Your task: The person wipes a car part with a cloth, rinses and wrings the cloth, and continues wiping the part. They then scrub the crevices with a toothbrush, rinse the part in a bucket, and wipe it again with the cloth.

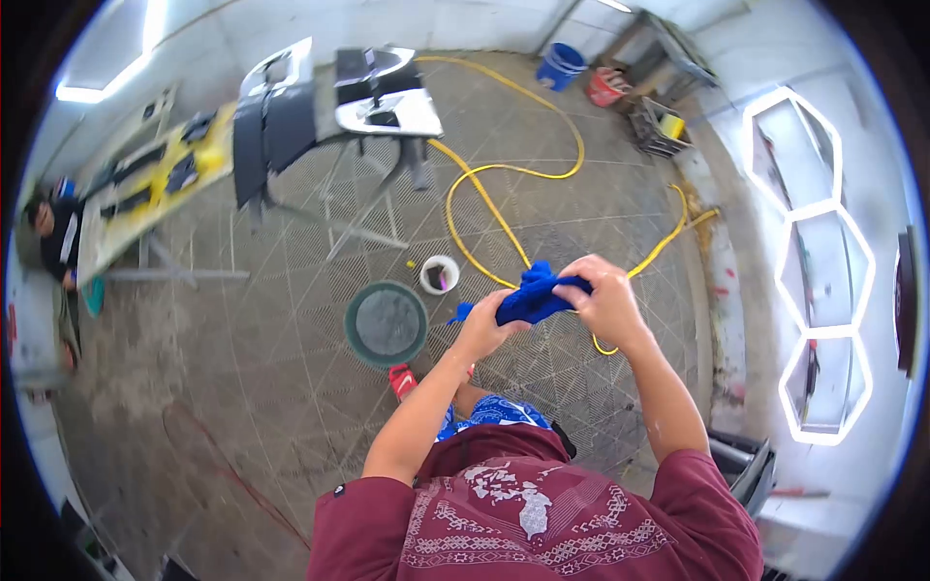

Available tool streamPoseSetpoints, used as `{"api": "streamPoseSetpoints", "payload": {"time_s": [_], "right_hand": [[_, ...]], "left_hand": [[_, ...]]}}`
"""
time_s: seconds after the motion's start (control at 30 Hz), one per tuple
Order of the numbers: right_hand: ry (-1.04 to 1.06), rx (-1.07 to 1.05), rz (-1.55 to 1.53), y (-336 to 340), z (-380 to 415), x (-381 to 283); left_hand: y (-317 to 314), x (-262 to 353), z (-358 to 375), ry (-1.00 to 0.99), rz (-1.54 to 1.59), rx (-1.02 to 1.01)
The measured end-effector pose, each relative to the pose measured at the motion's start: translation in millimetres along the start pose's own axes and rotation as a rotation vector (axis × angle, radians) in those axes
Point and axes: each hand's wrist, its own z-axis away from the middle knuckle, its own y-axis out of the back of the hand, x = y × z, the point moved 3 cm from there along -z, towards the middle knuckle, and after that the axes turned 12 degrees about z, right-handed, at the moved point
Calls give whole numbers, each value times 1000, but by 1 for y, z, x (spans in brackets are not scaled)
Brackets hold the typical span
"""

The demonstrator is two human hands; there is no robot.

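Both of my hands grip a bunched-up blue cloth (531, 298) held out in front of me above the floor. My left hand (481, 325) clasps its lower left end, where a corner of fabric sticks out. My right hand (607, 298) is closed over its right end. The cloth looks twisted between the two hands. Below the hands I see my dark red patterned shirt and blue shorts.
A round green basin (386, 322) and a small white cup (440, 275) stand on the tiled floor to the left. A yellow hose (504, 169) loops across the floor. Car panels rest on stands (329, 107). A person (53, 237) is at far left beside a yellow table (145, 189).
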Motion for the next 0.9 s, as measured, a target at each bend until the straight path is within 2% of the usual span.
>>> {"api": "streamPoseSetpoints", "payload": {"time_s": [0.07,0.13,0.2,0.23,0.27,0.33,0.37,0.4,0.47,0.5,0.53,0.6,0.63,0.73,0.77,0.8,0.87,0.9], "right_hand": [[-41,174,167,41,21,22],[-77,200,249,77,46,48],[-79,350,109,113,69,65],[-231,232,-80,127,80,75],[-256,272,-89,137,89,83],[-407,468,-527,159,105,103],[-389,461,-391,177,113,105],[-384,496,-395,191,118,117],[-309,657,-317,222,127,142],[-434,656,-441,242,134,153],[-427,679,-444,263,139,159],[-218,733,-689,294,146,163],[-208,709,-679,308,151,162],[-159,707,-656,342,158,203],[-179,753,-729,352,157,216],[-177,767,-737,361,155,222],[-57,841,-90,380,148,219],[-8,748,-78,382,138,226]], "left_hand": [[-11,21,-9,-89,71,-14],[-20,42,-25,-203,30,-72],[-30,67,-46,-318,-8,-139],[-37,95,-58,-441,-114,-274],[-48,114,-68,-444,-119,-318],[-74,157,-91,-366,5,-321],[-84,175,-106,-385,-146,-279],[-97,189,-117,-410,-164,-298],[-123,216,-131,-563,-286,-268],[-138,232,-130,-570,-361,-286],[-154,237,-135,-589,-372,-295],[-183,249,-142,-812,-514,-286],[-197,255,-150,-827,-530,-301],[-233,277,-177,-723,-266,-188],[-249,285,-188,-734,-279,-201],[-265,303,-197,-828,-275,-186],[-299,336,-207,-1002,-260,-154],[-324,348,-207,-1003,-265,-159]]}}
